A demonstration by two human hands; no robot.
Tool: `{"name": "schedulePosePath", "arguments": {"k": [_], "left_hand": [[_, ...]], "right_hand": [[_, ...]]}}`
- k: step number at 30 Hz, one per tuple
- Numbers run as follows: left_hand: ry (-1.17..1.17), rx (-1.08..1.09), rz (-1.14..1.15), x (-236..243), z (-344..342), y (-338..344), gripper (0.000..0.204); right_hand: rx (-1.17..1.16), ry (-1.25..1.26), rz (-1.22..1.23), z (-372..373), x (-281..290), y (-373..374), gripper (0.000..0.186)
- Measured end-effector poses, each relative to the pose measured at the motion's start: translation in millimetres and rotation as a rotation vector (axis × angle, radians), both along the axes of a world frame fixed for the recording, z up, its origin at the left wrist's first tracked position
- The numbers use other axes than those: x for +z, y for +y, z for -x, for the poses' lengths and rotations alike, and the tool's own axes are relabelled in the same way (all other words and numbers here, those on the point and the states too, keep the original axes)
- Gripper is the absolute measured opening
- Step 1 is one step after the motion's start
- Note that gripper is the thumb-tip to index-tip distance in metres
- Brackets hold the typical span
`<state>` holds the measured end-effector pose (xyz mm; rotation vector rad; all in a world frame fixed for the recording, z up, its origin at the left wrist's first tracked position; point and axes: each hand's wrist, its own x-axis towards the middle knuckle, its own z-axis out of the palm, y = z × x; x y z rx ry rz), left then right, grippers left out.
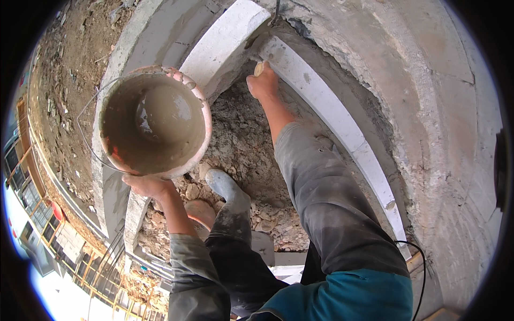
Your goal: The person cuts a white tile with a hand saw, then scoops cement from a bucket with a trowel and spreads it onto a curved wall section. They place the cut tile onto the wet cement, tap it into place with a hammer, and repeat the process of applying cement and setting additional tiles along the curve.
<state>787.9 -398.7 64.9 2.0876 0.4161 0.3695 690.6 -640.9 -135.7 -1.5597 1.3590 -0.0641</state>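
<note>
1. A rough grey concrete wall (pixel 450 117) curves down the right side of the frame, its surface streaked and uneven.
2. A brown earth bank (pixel 69 69) strewn with stones fills the upper left of the frame.
3. A worker's dusty grey sleeves (pixel 340 198) reach up from the lower edge, above a teal garment (pixel 353 294) at bottom centre.
4. A long, narrow white block edge (pixel 332 112) runs from upper centre toward the lower right; a broader white block (pixel 225 40) angles in at the top, left of it.
5. A round, mortar-smeared bucket with a pinkish-orange rim (pixel 207 120) is held up left of centre, its mouth facing the camera.
6. Wet, grey-brown mortar (pixel 166 120) glistens inside the bucket.
7. A grey, mud-caked boot (pixel 227 187) stands on broken rubble (pixel 241 144) near the centre.
8. The left hand (pixel 147 185) grips the bucket at its lower edge, fingers partly hidden beneath it.
9. The right hand (pixel 263 84), upper centre, is closed around a pale, rounded wooden handle (pixel 259 68), beside the upper end of the narrow white edge; what the handle joins cannot be made out.
10. A thin wire bail (pixel 78 119) loops out from the bucket's left side.
</note>
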Motion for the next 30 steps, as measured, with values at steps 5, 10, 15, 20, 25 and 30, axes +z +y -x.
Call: {"name": "schedulePosePath", "arguments": {"k": [5,10,15,20,25,30], "left_hand": [[0.079,0.054,0.043,6,-4,-6,0.054],[0.006,0.007,0.176,4,-3,-2,0.057],[0.003,0.008,0.222,0,-5,0,0.051],[-0.132,-0.093,0.187,-2,0,-6,0.037],[-0.212,-0.197,0.139,-3,9,-13,0.036],[-0.158,-0.19,0.128,-7,15,-12,0.036]], "right_hand": [[-0.181,-0.17,-0.326,3,-3,-2,0.058],[-0.368,-0.435,-0.469,11,29,0,0.037],[-0.251,-0.523,-0.385,47,109,18,0.058],[0.632,-0.487,0.172,71,189,0,0.058],[1.387,-0.099,0.567,2,225,-31,0.047],[1.682,-0.329,0.474,-38,208,-29,0.046]]}}
